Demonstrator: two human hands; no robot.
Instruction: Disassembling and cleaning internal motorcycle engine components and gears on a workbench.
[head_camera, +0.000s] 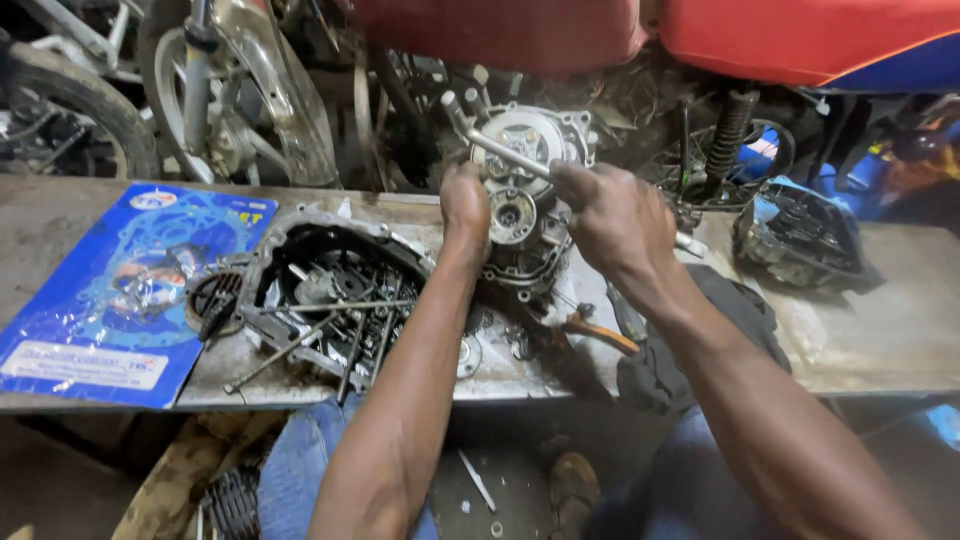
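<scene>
Workbench (900, 340) of grey metal runs across, motorcycles parked behind it. Far left lies a flat blue packet (120, 290), rectangular, with a white label at its lower corner. Next, an open casing (330, 290) full of rods and tools. At centre stands the engine (525, 190), upright. Left hand (466, 205) presses its side, fingers curled against it. Right hand (610, 215) is closed around a silver wrench (510, 157) seated on the engine's top.

Both bare forearms are stretched forward and converge. The left hand (466, 200) is curled with knuckles up; the right hand (612, 215) is clenched just beside it, fingers folded under.
</scene>
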